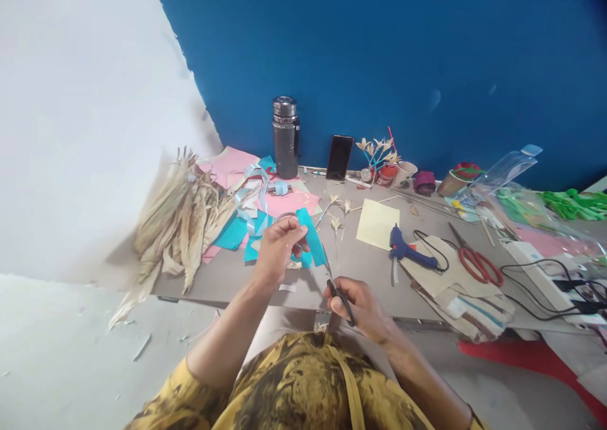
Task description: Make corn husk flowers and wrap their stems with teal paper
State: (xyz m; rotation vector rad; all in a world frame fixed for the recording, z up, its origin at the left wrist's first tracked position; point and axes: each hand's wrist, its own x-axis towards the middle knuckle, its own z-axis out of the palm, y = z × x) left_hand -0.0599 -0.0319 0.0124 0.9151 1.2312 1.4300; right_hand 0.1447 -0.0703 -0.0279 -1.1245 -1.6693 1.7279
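My left hand point(279, 246) is closed in a pinch on a strip of teal paper point(310, 235), held up over the low grey table point(360, 272). My right hand point(356, 303) grips a pair of black-handled scissors point(337, 291) whose blades point up at the lower edge of the strip. Both hands work just in front of my lap, near the table's front edge.
Dried corn husks point(180, 227) lie at the left. Pink and teal paper scraps point(265, 205), a dark flask point(286, 137), a phone point(339, 157), a blue glue gun point(408, 250), red scissors point(477, 259), a yellow sheet point(377, 224) and cables point(559, 284) are spread around.
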